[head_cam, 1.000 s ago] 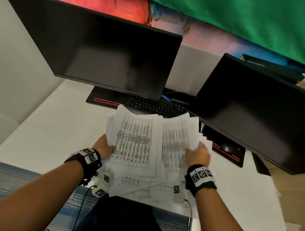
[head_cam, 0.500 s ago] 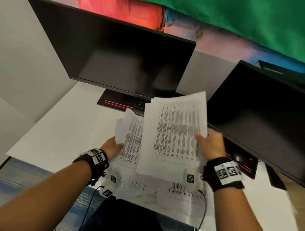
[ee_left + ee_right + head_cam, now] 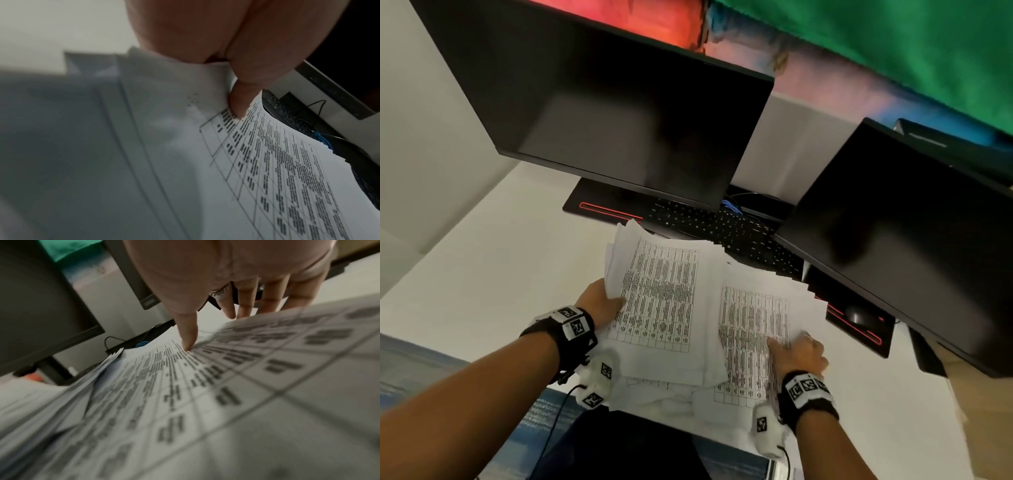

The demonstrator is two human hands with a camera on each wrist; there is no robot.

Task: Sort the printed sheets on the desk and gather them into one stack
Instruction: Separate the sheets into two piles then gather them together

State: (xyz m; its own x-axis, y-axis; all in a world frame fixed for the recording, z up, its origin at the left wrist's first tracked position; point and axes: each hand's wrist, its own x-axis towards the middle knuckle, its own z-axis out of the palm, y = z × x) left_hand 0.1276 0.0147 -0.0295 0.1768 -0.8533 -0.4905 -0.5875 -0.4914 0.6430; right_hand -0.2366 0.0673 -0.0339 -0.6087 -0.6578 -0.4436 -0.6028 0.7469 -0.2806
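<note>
Down in the lower middle of the head view, the left hand (image 3: 599, 305) grips a bundle of printed sheets (image 3: 659, 301) by its left edge; the left wrist view shows the thumb (image 3: 238, 104) pressed on the top page, with the pages bending away toward the right of that frame. Just right of the bundle, the right hand (image 3: 799, 353) rests on a fanned pile of sheets (image 3: 753, 329) lying on the white desk (image 3: 493, 274). In the right wrist view its thumb (image 3: 188, 337) presses on the printed table while the other fingers (image 3: 246, 305) reach straight past the pile's far edge, holding nothing. More loose sheets (image 3: 674, 397) lie under both groups at the desk's near edge. Above the papers, a black keyboard (image 3: 722, 226) sits between two dark monitors, one at upper left (image 3: 599, 113) and one at right (image 3: 904, 233).
</note>
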